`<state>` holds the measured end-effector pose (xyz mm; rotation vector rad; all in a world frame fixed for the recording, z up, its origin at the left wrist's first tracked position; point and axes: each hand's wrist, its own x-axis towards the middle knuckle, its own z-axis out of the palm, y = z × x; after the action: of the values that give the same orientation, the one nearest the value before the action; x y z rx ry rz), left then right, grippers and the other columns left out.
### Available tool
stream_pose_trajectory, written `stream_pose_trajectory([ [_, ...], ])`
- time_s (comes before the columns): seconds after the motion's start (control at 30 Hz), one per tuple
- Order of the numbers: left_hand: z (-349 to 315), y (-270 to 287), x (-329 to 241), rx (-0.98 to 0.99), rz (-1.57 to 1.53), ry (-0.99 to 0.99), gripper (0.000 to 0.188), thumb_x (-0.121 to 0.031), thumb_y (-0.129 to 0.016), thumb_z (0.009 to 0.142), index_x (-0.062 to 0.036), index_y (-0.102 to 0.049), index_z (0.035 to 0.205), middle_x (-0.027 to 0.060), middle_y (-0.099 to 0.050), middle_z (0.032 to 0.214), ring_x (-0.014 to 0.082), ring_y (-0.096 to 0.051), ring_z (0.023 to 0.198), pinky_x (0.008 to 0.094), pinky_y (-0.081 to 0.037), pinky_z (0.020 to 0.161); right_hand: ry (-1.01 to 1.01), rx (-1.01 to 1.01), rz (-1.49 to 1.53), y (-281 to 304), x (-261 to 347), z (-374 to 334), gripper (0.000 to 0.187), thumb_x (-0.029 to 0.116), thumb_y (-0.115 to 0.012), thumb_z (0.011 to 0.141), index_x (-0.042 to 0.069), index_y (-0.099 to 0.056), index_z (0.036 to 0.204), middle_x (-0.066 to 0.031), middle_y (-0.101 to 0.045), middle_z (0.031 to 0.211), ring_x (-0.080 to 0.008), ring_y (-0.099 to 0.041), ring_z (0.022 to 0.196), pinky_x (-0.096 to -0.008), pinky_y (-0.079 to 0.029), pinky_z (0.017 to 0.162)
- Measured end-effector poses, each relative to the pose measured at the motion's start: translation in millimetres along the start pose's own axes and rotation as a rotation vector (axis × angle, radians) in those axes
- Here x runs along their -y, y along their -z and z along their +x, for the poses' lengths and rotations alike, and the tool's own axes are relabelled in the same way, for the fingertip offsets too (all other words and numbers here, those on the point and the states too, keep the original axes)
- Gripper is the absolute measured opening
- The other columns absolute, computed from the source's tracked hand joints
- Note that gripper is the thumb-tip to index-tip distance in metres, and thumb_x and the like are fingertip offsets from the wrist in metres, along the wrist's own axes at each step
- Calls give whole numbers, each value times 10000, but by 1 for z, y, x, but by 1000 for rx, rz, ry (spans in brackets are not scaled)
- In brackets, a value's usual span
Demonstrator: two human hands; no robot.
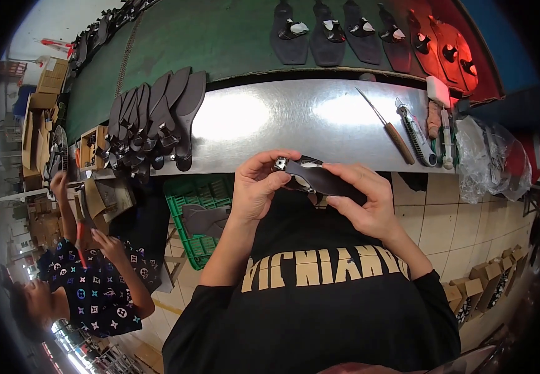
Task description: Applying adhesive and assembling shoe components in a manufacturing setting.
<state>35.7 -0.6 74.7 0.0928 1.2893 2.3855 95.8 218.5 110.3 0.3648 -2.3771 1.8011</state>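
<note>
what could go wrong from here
The left hand and right hand pinch the sandal between fingers and thumbs, so it might slip. The awl lies with its spike bare on the metal table, so a careless reach could mean a prick. The overlapping soles at left reach the table's front edge, so a knock might tip some off.

Your right fingers (358, 179) are covering part of the dark sandal (321, 179), whose sole is partly hiding its shiny strap. Your left forearm (227, 246) and the tabletop (251, 149) are concealing portions of the green crate (189, 242). Piled sandals (162, 115) are blocking one another. Contents of the cardboard boxes (480, 272) are appearing too small for you to identify.
</note>
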Motion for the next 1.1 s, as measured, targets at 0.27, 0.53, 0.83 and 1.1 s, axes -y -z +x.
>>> stream_pose_trajectory([
  [0.27,0,1,2,13,23,9,337,77,-657,784,24,-634,1116,167,-655,1137,155,-662,907,266,-577,748,26,-27,14,-3,-6,-4,455,22,-720,721,21,-647,1170,-129,-692,992,-242,-650,864,-315,-489,799],
  [0.53,-2,1,2,8,16,4,335,88,-652,776,14,-648,1103,159,-658,1135,149,-660,906,267,-575,757,0,3,24,-2,-6,-3,449,22,-717,716,10,-649,1159,-134,-693,977,-240,-654,860,-312,-493,795],
  [0.83,-1,1,2,15,66,9,349,109,-661,746,22,-679,1084,151,-655,1140,150,-644,944,255,-557,765,73,18,-60,2,-5,-1,433,26,-712,727,10,-648,1155,-135,-683,953,-251,-649,826,-321,-495,762],
  [1.1,0,7,7,115,207,-82,356,114,-682,735,30,-688,1081,207,-636,1164,233,-636,1021,278,-557,807,89,54,-143,8,-3,-1,426,28,-709,722,14,-654,1144,-125,-677,927,-251,-635,796,-313,-490,720],
])
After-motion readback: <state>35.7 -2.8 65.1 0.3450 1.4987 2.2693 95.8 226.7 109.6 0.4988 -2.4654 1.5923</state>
